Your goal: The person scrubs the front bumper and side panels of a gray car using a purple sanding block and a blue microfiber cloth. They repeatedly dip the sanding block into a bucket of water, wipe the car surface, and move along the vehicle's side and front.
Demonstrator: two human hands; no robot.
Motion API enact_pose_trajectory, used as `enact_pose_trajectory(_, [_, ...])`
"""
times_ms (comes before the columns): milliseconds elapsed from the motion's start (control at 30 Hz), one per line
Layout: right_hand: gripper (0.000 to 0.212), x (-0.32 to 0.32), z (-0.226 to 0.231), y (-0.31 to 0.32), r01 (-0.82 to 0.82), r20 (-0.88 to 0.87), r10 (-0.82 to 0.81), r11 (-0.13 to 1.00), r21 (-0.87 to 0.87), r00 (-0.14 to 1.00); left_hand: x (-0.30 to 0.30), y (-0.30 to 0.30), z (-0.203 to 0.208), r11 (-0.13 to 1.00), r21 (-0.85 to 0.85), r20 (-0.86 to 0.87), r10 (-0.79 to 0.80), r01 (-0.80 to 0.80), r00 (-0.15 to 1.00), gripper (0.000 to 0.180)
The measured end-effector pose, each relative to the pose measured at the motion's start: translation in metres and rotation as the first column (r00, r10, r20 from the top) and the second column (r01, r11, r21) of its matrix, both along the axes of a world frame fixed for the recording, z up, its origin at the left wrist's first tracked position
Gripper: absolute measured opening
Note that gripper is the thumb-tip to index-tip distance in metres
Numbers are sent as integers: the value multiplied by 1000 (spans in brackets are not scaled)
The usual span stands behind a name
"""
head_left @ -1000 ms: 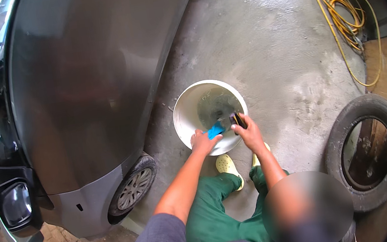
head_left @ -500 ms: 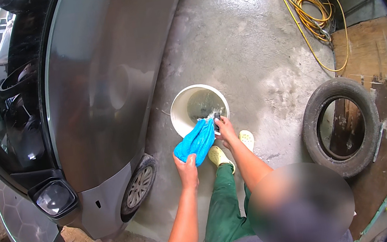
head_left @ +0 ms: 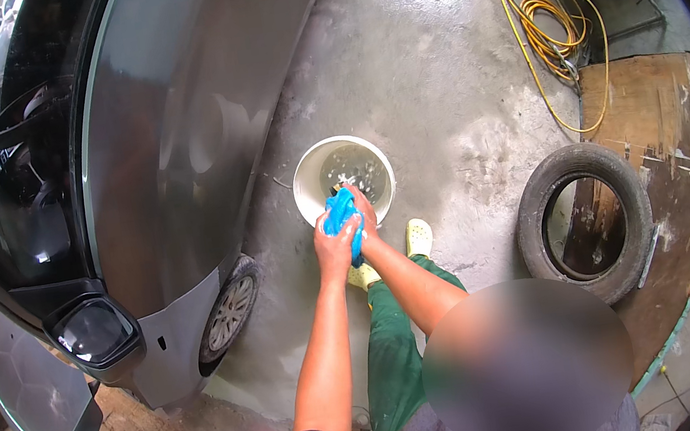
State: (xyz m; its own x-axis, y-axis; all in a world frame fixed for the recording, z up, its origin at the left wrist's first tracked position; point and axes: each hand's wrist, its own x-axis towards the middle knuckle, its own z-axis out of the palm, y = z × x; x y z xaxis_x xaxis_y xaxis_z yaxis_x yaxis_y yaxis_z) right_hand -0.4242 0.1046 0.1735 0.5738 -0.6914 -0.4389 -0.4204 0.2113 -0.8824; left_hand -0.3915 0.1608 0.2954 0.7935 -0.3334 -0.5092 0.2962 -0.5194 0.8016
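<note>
A bunched blue cloth (head_left: pixel 341 209) is squeezed between my two hands over the near rim of a white bucket (head_left: pixel 307 184). My left hand (head_left: pixel 334 250) is closed round the cloth from the left. On the other side, my right hand (head_left: pixel 367 223) wraps it with the fingers toward the bucket. Whitish splashes or suds show on the water inside. A small dark bit peeks out at the far end of the cloth, mostly hidden by the fingers. One end of the cloth hangs below my hands.
A grey car (head_left: pixel 169 152) with its wheel (head_left: pixel 231 315) stands close on the left. To the right a loose tyre (head_left: pixel 536 224) leans on a worn wooden board (head_left: pixel 660 136). A coiled yellow hose (head_left: pixel 551 19) lies beyond it. My yellow clogs (head_left: pixel 420 238) are on the wet concrete.
The cloth, spread long between my hands before, is now gathered into a tight bunch. My left hand has moved up toward the bucket. The black object at my right hand is now mostly hidden.
</note>
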Motion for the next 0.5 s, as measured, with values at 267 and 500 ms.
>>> enact_pose_trajectory(267, [30,-10,19,-24,245,-142,-209,638,730,968,24,6,24,905,-108,-466,319,-411,825,38])
enact_pose_trajectory(500, [36,-14,20,-28,318,-172,-306,534,783,936,13,16,21,854,-228,-528,296,-468,796,66])
